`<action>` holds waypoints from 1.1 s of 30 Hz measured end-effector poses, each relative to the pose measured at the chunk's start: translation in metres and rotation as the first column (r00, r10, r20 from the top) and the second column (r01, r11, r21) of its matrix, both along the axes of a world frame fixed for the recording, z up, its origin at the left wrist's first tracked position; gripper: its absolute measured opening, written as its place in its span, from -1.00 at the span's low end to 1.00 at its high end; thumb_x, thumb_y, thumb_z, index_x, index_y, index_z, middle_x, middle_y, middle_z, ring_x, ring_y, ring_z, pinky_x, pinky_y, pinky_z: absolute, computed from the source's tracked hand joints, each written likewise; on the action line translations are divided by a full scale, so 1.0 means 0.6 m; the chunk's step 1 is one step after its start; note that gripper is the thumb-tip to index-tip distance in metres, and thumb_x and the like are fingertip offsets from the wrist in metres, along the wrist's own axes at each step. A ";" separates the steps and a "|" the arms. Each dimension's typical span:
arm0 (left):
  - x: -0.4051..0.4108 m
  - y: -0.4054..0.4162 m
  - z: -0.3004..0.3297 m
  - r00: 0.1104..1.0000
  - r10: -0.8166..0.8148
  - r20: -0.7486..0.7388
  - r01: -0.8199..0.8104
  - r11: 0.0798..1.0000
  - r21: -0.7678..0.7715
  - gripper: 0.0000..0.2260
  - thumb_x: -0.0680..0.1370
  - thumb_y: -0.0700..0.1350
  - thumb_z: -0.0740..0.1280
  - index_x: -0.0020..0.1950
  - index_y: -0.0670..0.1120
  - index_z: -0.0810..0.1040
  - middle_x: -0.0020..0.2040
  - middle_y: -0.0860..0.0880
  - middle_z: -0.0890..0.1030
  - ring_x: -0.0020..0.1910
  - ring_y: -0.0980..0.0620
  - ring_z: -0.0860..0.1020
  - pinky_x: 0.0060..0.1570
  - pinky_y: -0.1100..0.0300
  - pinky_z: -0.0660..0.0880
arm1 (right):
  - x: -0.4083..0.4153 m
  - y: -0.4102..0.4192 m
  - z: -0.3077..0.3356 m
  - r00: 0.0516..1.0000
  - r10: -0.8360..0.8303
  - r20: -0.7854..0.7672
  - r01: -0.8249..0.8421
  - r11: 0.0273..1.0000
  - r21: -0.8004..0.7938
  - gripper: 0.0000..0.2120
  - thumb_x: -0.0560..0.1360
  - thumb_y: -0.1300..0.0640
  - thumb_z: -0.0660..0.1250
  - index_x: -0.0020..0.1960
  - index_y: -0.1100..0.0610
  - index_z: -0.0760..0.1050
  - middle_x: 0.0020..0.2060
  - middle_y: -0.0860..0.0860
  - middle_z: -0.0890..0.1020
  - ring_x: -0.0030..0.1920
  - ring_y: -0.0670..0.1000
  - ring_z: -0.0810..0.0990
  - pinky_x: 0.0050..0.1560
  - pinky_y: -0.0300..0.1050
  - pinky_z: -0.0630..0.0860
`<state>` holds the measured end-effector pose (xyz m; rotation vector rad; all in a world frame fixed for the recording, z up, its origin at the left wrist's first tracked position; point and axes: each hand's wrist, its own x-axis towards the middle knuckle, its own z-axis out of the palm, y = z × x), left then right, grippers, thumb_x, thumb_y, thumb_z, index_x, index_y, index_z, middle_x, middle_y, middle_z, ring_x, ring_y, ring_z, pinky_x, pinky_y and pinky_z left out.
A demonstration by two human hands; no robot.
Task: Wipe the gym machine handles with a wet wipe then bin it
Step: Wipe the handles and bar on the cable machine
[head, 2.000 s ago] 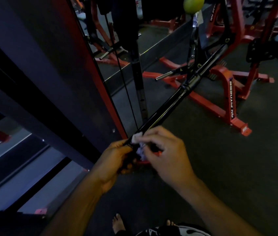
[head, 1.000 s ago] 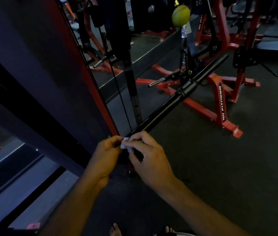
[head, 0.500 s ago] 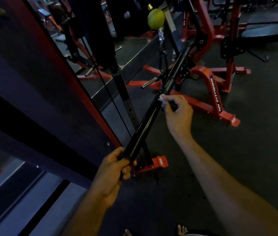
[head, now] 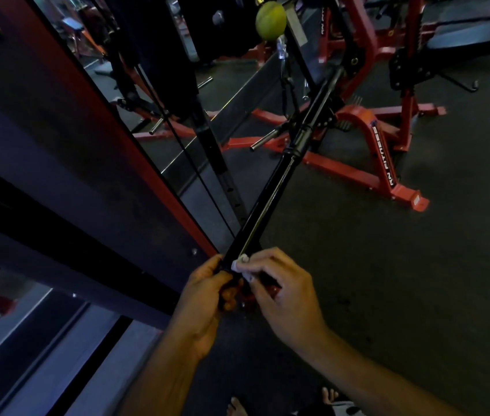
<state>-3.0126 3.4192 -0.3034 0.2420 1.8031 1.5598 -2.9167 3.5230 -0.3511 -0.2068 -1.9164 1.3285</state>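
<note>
Left hand [head: 207, 291] gripping near end of handle bar [head: 270, 199], steadying it; right hand [head: 279, 288] pinching wet wipe [head: 241, 265] round bar just beside left; wipe prob. soft, limp, slippery; bar stiff, best held near end.

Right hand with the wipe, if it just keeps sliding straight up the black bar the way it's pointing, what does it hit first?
Probably the raised collar partway up the black bar. The right hand pinches the wet wipe against the bar's near end, beside the left hand, and the shaft between looks free. Depth is hard to judge.
</note>
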 end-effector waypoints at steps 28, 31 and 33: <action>0.018 0.019 -0.008 0.997 -0.077 -0.018 0.076 0.995 -0.062 -0.71 0.67 -0.27 0.19 0.13 0.01 0.66 -0.30 -0.04 0.49 -0.47 0.17 0.34 -0.52 0.31 0.24 | -0.010 0.024 -0.004 0.978 -0.195 0.069 0.207 0.914 -0.348 -0.88 0.54 0.28 0.41 0.03 0.11 0.62 -0.01 -0.10 0.67 0.11 -0.06 0.65 0.15 -0.15 0.58; 0.023 0.022 -0.007 0.997 -0.045 -0.062 0.039 0.994 -0.099 -0.79 0.69 -0.09 0.23 0.04 0.03 0.66 -0.32 0.03 0.56 -0.43 0.17 0.46 -0.44 0.26 0.31 | 0.009 0.007 -0.001 0.997 -0.054 0.055 0.069 0.939 -0.336 -0.87 0.52 0.30 0.43 0.03 0.13 0.63 -0.03 -0.11 0.66 0.06 -0.01 0.67 0.09 -0.05 0.62; 0.025 0.025 -0.008 0.997 0.001 -0.080 -0.007 0.998 -0.070 -0.79 0.70 -0.04 0.23 -0.01 -0.05 0.61 -0.30 -0.03 0.57 -0.38 0.11 0.52 -0.43 0.23 0.33 | 0.016 0.015 0.013 0.998 0.035 0.046 -0.022 0.968 -0.251 -0.88 0.52 0.28 0.43 0.03 0.14 0.64 -0.02 -0.11 0.65 0.03 -0.01 0.68 0.06 -0.09 0.62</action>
